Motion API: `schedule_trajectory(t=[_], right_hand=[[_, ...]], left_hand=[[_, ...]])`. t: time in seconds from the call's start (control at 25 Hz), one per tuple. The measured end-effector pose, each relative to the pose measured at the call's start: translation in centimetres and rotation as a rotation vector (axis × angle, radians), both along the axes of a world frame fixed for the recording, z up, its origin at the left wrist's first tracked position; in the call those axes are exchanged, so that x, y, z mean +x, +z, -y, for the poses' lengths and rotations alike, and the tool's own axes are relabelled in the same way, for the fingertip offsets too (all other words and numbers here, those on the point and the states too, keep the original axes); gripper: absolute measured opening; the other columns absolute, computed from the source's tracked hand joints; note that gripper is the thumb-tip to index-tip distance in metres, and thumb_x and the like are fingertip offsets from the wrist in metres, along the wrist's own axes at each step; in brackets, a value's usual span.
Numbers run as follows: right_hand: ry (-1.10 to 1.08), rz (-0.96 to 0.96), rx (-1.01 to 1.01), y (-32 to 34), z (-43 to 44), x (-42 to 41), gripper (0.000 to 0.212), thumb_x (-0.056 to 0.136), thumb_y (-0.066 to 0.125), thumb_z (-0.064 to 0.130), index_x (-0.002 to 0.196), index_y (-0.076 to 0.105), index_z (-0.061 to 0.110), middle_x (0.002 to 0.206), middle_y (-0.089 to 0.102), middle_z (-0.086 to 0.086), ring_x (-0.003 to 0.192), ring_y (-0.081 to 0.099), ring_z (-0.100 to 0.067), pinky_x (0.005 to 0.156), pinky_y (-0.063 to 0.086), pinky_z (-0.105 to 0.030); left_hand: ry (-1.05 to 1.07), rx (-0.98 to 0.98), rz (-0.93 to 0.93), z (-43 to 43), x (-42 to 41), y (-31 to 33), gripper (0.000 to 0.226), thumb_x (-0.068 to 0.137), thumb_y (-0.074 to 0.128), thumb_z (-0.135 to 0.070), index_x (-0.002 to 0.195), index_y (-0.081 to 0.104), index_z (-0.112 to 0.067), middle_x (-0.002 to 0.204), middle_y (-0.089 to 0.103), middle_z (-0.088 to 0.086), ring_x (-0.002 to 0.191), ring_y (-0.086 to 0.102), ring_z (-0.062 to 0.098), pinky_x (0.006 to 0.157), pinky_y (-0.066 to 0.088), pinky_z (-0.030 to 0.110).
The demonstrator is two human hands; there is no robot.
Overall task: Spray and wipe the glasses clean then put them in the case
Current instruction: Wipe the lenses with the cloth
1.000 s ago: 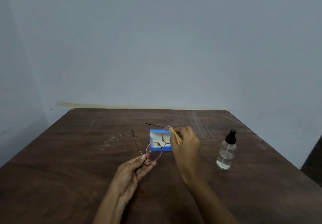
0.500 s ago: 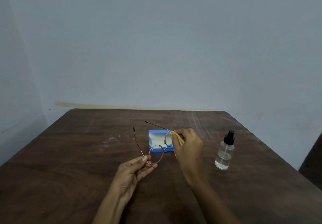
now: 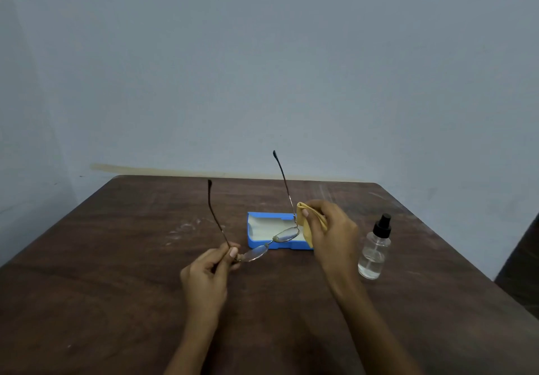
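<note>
- head view: my left hand (image 3: 208,272) pinches the glasses (image 3: 275,239) at the near corner of the frame, fingers curled round the hinge.
- my right hand (image 3: 329,237) grips a yellow cloth (image 3: 308,236) wrapped over the far end of the frame, thumb on top.
- the glasses hang between both hands above the desk (image 3: 116,258), lenses tilted almost flat, both temples unfolded and pointing up and away from me.
- the blue case (image 3: 253,230) lies open on the desk just behind the glasses, its pale lining showing.
- the spray bottle (image 3: 374,250), clear with a black top, stands upright to the right of my right hand, not touching it.
</note>
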State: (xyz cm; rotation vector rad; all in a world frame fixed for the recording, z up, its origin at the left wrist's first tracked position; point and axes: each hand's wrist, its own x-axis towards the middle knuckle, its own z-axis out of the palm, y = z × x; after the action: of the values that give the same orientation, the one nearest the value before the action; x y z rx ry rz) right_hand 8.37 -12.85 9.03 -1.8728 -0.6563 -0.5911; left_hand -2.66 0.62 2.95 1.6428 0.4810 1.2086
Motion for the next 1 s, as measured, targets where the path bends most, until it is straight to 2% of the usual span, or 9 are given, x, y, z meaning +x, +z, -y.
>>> schedule_trajectory(t=[0.12, 0.2, 0.24, 0.32, 0.44, 0.64, 0.72, 0.84, 1.0], right_hand=[[0.078, 0.030, -0.097, -0.5, 0.1, -0.5, 0.009, 0.084, 0.063, 0.012, 0.090, 0.071, 0.012, 0.087, 0.070, -0.001, 0.077, 0.060, -0.013, 0.068, 0.040, -0.006], [0.032, 0.171, -0.239, -1.2, 0.0, -1.0, 0.010, 0.079, 0.066, 0.003, 0.087, 0.071, 0.008, 0.086, 0.071, -0.006, 0.082, 0.063, -0.022, 0.067, 0.048, -0.024], [-0.001, 0.267, -0.308, -1.6, -0.1, -1.2, 0.014, 0.074, 0.069, -0.003, 0.085, 0.070, 0.006, 0.083, 0.071, -0.007, 0.079, 0.063, -0.026, 0.060, 0.051, -0.030], [-0.038, 0.380, -0.409, -2.2, -0.1, -1.4, 0.025, 0.062, 0.075, -0.009, 0.082, 0.070, 0.004, 0.078, 0.071, -0.007, 0.073, 0.064, -0.026, 0.049, 0.051, -0.027], [-0.051, 0.426, -0.519, -2.7, -0.6, -1.5, 0.029, 0.053, 0.082, -0.004, 0.078, 0.070, 0.005, 0.074, 0.070, -0.006, 0.069, 0.065, -0.022, 0.043, 0.050, -0.023], [-0.083, 0.330, -0.637, -2.7, -1.5, -1.3, 0.028, 0.047, 0.086, -0.001, 0.064, 0.066, 0.008, 0.062, 0.064, -0.004, 0.059, 0.062, -0.019, 0.036, 0.041, -0.020], [-0.093, 0.272, -0.666, -2.7, -1.7, -1.0, 0.023, 0.052, 0.082, -0.003, 0.061, 0.063, 0.006, 0.061, 0.063, -0.006, 0.058, 0.061, -0.022, 0.037, 0.038, -0.021], [-0.050, 0.186, -0.681, -2.9, -2.0, -0.2, 0.003, 0.079, 0.060, -0.001, 0.081, 0.062, -0.001, 0.087, 0.063, -0.015, 0.082, 0.059, -0.029, 0.054, 0.036, -0.029], [-0.034, 0.177, -0.727, -3.0, -2.0, 0.3, 0.019, 0.092, 0.045, 0.018, 0.099, 0.059, 0.008, 0.105, 0.056, -0.006, 0.096, 0.053, -0.021, 0.063, 0.036, -0.029]], left_hand=[[0.145, 0.271, -0.046, 0.1, -0.3, -0.2, 0.015, 0.073, 0.067, 0.008, 0.084, 0.073, 0.000, 0.073, 0.066, -0.007, 0.073, 0.055, -0.023, 0.067, 0.038, -0.006], [0.155, 0.348, -0.063, 0.1, -0.5, -0.3, 0.019, 0.071, 0.068, 0.010, 0.085, 0.073, -0.003, 0.078, 0.066, -0.008, 0.080, 0.057, -0.015, 0.070, 0.039, -0.004], [0.157, 0.374, -0.070, 0.1, -0.6, -0.4, 0.021, 0.071, 0.068, 0.011, 0.085, 0.073, -0.003, 0.080, 0.067, -0.007, 0.083, 0.057, -0.009, 0.072, 0.041, -0.003], [0.168, 0.423, -0.079, 0.2, -0.7, -0.4, 0.023, 0.069, 0.069, 0.012, 0.086, 0.073, -0.003, 0.081, 0.071, -0.001, 0.085, 0.056, -0.005, 0.075, 0.040, -0.001], [0.194, 0.501, -0.084, 0.2, -0.7, -0.5, 0.026, 0.065, 0.069, 0.017, 0.085, 0.072, -0.001, 0.080, 0.074, 0.008, 0.088, 0.055, -0.002, 0.077, 0.036, -0.005], [0.190, 0.582, -0.075, 0.2, -0.6, -0.6, 0.026, 0.064, 0.060, 0.014, 0.083, 0.072, 0.001, 0.082, 0.074, 0.011, 0.092, 0.057, 0.009, 0.079, 0.038, 0.001], [0.173, 0.616, -0.084, 0.1, -0.5, -0.8, 0.027, 0.064, 0.058, 0.013, 0.083, 0.072, 0.000, 0.084, 0.074, 0.011, 0.093, 0.057, 0.010, 0.080, 0.039, 0.003], [0.153, 0.648, -0.093, 0.1, -0.5, -1.1, 0.028, 0.064, 0.060, 0.014, 0.085, 0.072, -0.001, 0.086, 0.074, 0.011, 0.095, 0.057, 0.010, 0.082, 0.039, 0.003], [0.154, 0.678, -0.081, 0.4, -0.4, -0.9, 0.027, 0.065, 0.060, 0.013, 0.085, 0.072, 0.001, 0.084, 0.074, 0.011, 0.095, 0.056, 0.011, 0.083, 0.036, 0.000]])
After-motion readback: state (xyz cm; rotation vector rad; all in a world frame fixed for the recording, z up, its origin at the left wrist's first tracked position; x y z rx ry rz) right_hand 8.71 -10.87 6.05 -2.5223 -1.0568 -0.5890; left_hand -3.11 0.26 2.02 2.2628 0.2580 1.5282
